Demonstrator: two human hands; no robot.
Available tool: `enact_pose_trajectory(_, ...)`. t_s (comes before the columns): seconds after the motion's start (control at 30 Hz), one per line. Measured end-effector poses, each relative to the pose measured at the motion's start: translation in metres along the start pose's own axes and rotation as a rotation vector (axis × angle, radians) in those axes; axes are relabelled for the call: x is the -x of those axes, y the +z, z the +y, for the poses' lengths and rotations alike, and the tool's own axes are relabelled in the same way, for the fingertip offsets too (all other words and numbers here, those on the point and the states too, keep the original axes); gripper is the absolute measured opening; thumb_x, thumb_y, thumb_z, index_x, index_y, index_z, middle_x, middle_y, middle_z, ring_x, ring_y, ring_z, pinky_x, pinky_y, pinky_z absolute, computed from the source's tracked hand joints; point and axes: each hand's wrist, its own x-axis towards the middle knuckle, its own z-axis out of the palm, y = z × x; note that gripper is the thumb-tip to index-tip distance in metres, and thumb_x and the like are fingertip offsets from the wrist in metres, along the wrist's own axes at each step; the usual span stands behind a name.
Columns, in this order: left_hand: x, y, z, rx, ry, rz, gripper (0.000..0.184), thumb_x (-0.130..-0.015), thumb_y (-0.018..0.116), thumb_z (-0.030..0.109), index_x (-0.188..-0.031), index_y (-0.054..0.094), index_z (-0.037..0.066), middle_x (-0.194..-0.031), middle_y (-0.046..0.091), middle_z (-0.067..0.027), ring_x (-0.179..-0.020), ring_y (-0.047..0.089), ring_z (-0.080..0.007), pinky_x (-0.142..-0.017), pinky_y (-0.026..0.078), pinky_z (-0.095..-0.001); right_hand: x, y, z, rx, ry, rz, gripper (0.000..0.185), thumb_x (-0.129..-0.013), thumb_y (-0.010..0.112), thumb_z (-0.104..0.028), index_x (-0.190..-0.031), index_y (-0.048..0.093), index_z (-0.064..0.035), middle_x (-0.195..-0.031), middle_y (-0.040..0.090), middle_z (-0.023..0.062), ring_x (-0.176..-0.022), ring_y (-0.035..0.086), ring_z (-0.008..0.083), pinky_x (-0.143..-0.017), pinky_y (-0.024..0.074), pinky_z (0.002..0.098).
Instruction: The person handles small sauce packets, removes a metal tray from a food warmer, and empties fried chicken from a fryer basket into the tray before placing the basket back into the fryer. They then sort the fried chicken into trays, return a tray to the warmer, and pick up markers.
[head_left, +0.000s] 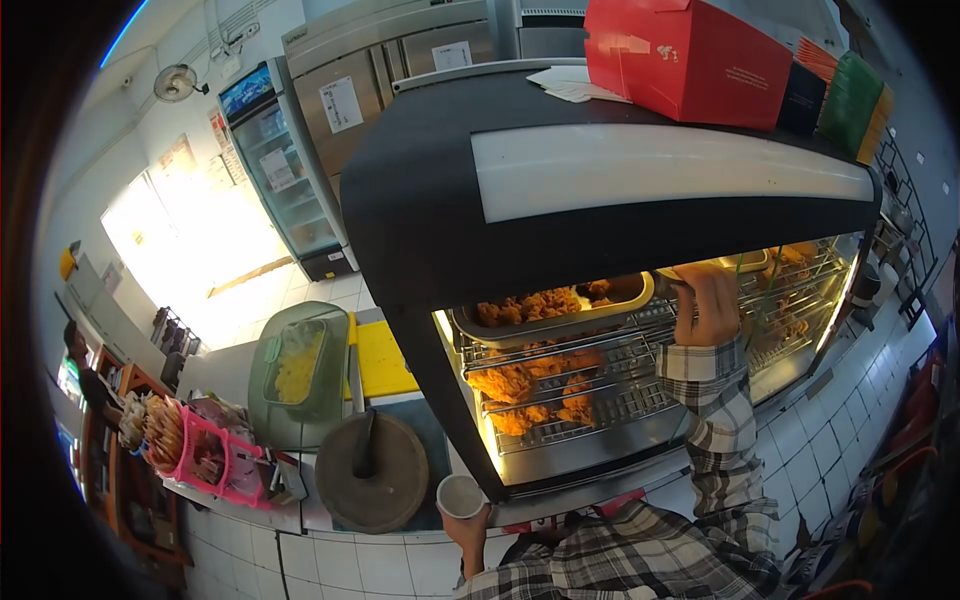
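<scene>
My left hand point(472, 530) is wrapped around a pale paper cup point(461, 496) with its open mouth facing up, low in front of the counter. My right hand point(708, 305) reaches into the lit food warmer point(600, 235) at its top shelf, fingers curled together by the end of a metal tray point(560, 332). What those fingers grip is hidden. Fried chicken point(535, 303) fills that tray. More fried chicken pieces point(502, 384) rest on the wire racks point(625, 385) below, and others lie at the warmer's right end.
A red box point(690, 65) and napkins point(575, 82) sit on the warmer. To its left are a stone mortar point(340, 490) with a dark pestle point(366, 445), a yellow board point(385, 360), a green lidded container point(295, 365) and a pink basket point(225, 455). Another person point(90, 375) stands far left.
</scene>
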Motion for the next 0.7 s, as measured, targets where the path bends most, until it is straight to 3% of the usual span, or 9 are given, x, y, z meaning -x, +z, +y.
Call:
enact_pose_trajectory(0.23, -0.004, 0.005, 0.012, -0.059, 0.023, 0.055, 0.073, -0.054, 0.087, 0.022, -0.116, 0.052, 0.008, -0.106, 0.065, -0.0121, -0.098, 0.064, -0.0278, -0.084, 0.048, -0.0371, -0.004, -0.008, -0.019, 0.046, 0.019, -0.041, 0.019, -0.074, 0.063, 0.003, -0.091, 0.063, -0.0035, -0.091, 0.063, 0.01, -0.085, 0.058, 0.0288, -0.075, 0.0488, 0.0382)
enact_pose_trajectory(0.47, -0.008, 0.002, 0.01, -0.09, 0.028, 0.045, 0.063, -0.062, 0.083, 0.019, -0.116, 0.053, 0.007, -0.106, 0.066, -0.0114, -0.098, 0.064, -0.0261, -0.084, 0.049, -0.0357, -0.002, -0.013, -0.064, -0.139, 0.003, -0.101, 0.024, -0.076, 0.06, 0.002, -0.099, 0.063, -0.0056, -0.1, 0.065, 0.0089, -0.096, 0.058, 0.0275, -0.086, 0.0439, 0.0401)
enact_pose_trajectory(0.7, -0.017, -0.004, 0.013, -0.092, 0.083, 0.042, 0.067, -0.059, 0.086, 0.023, -0.115, 0.054, 0.005, -0.105, 0.066, -0.0115, -0.096, 0.065, -0.0254, -0.082, 0.05, -0.0348, 0.001, -0.014, -0.073, -0.148, 0.044, -0.142, 0.025, -0.079, 0.059, 0.002, -0.102, 0.062, -0.005, -0.104, 0.064, 0.0096, -0.101, 0.057, 0.0277, -0.089, 0.0431, 0.0403)
